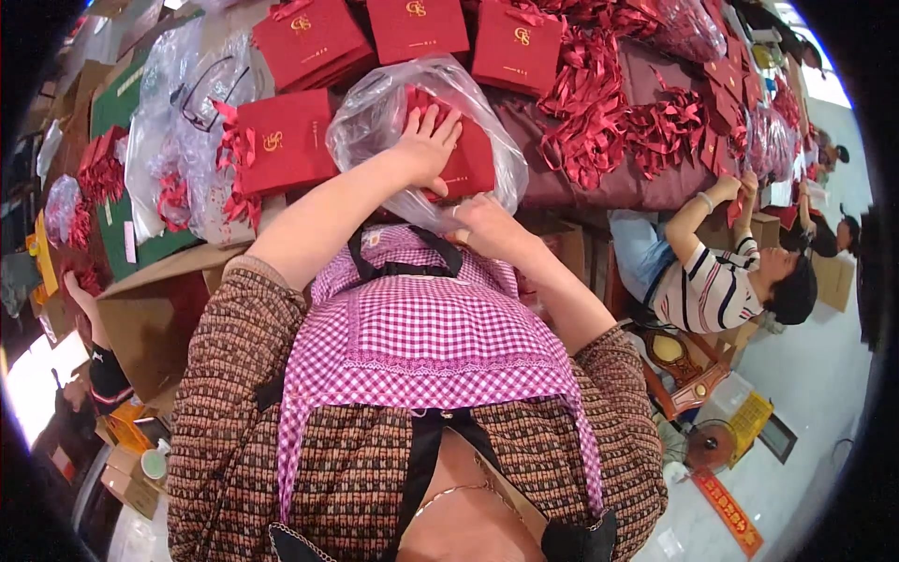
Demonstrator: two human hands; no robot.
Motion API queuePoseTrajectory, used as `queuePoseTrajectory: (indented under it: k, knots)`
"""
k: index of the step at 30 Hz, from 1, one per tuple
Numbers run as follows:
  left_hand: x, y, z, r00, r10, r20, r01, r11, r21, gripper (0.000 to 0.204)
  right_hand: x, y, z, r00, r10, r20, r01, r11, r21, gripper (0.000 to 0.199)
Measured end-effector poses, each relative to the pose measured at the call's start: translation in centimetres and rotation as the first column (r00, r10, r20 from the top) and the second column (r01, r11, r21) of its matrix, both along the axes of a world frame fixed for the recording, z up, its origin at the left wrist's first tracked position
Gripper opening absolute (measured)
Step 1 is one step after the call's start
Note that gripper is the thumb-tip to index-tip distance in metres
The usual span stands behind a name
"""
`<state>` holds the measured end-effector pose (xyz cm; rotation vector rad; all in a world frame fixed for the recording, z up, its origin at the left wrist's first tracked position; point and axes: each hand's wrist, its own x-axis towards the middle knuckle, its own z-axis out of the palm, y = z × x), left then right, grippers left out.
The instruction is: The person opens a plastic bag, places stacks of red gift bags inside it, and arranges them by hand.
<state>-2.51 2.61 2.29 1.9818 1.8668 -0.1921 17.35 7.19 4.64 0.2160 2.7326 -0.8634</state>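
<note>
nearest the viewer, a purple-and-white checked apron lies over a brown patterned garment. just beyond it, the right hand is at the near rim of a clear plastic bag; its fingers are curled, but whether they pinch the film cannot be told. the left hand, grasping nothing, is pressed palm down with fingers spread on a red packet, which lies within the open mouth of the plastic bag. immediately left of the plastic bag is a red gift bag with a gold emblem. behind, further red stacks stand in a row; to their right, red ribbons lie heaped on a maroon cloth. farther right, a co-worker in a striped shirt holds both hands raised at a red strip.
</note>
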Motion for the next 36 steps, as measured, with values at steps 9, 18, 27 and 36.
queuePoseTrajectory:
  k: [9, 18, 27, 36]
  knots:
    - [0.1, 0.5, 0.6, 1.000, 0.017, -0.006, -0.017, 0.995, -0.101, 0.118, 1.2, -1.1, 1.5, 0.990, -0.003, 0.140, 0.003, 1.000, 0.002, 0.016]
    - [0.7, 0.7, -0.2, 0.998, -0.030, -0.050, 0.024, 0.993, -0.115, 0.117, 3.1, -0.4, 5.8, 0.996, -0.065, 0.059, 0.068, 0.996, -0.063, 0.030]
    - [0.3, 0.4, 0.0, 0.997, -0.035, -0.072, 0.030, 0.997, -0.071, 0.117, 2.0, 11.2, 7.2, 0.470, -0.816, -0.337, 0.671, 0.578, -0.464, 0.019]
    - [0.2, 0.3, 0.2, 0.995, -0.064, -0.071, 0.059, 0.996, -0.066, 0.116, 3.5, 18.0, -5.6, 0.888, -0.111, -0.447, 0.363, 0.766, 0.531, 0.030]
